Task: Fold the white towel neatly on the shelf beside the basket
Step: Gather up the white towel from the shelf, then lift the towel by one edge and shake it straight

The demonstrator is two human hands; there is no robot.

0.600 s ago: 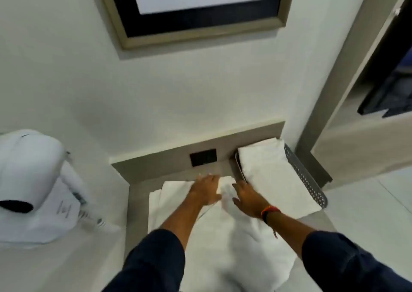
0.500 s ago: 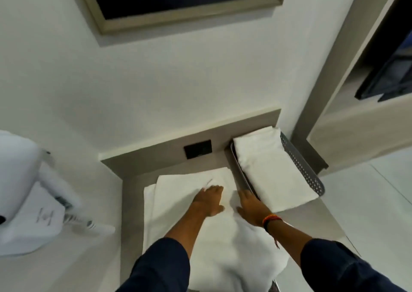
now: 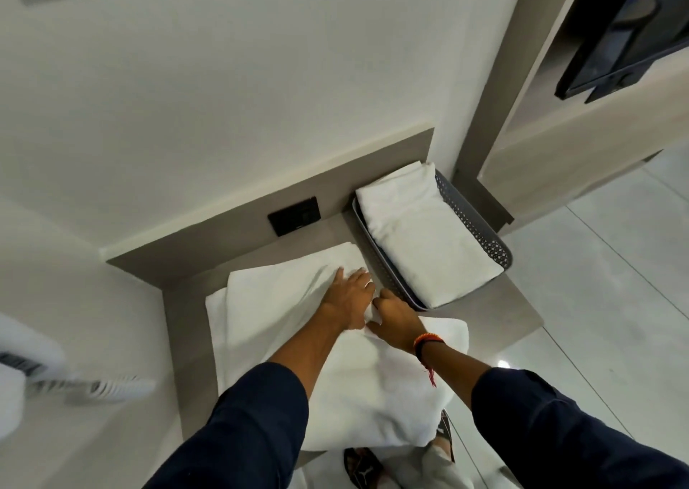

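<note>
white towel (image 3: 283, 302) lies spread on the grey shelf (image 3: 186, 302), partly folded, its far edge near the back panel and its near end bunched and drooping over the shelf's front edge. left hand (image 3: 348, 298) is flat on the towel, palm down, fingers spread and pointing toward the basket, pressing the cloth near its right edge. right hand (image 3: 397, 319) sits just beside it, touching or almost touching the left, fingers curled and pinching a fold of the towel between the two hands. right wrist has an orange and black band (image 3: 427, 341) with a red thread hanging. both arms in dark blue sleeves (image 3: 253, 425). grey perforated basket (image 3: 473, 223) sits on the shelf just right of the towel, close to the hands, with a second folded white towel (image 3: 421, 235) lying in it and sticking out over its near end. black wall socket (image 3: 294, 215) on the back panel behind the towel. white wall above, glossy tiled floor (image 3: 615, 302) to the right, a dark sandal (image 3: 363, 468) on the floor below the shelf. blurred white thing at the left edge, can't tell what.
</note>
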